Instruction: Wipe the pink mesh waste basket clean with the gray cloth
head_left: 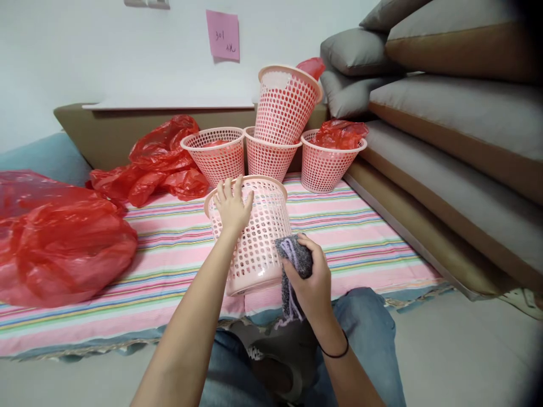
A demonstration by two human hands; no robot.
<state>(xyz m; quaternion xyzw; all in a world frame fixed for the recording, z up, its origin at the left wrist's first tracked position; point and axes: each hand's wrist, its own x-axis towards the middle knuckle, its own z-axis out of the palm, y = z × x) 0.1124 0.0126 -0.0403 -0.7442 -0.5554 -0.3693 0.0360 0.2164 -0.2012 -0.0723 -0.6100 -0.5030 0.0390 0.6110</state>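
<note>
A pink perforated plastic basket point(258, 237) leans on the striped cloth in front of me, its rim facing away and its base toward me. My left hand point(232, 209) lies on its side near the rim, fingers spread. In my right hand point(311, 271) is a folded grey cloth point(297, 254) with a lilac edge, held against the basket's lower right side. Part of the cloth hangs below the fingers.
Behind stand more pink baskets point(216, 152), one tilted basket point(285, 107) set inside another, some with red plastic bags. Red bags point(63, 243) lie at left on the striped cloth point(169, 254). Grey-and-brown cushions point(458, 118) are stacked at right. A pink note point(223, 37) is on the wall.
</note>
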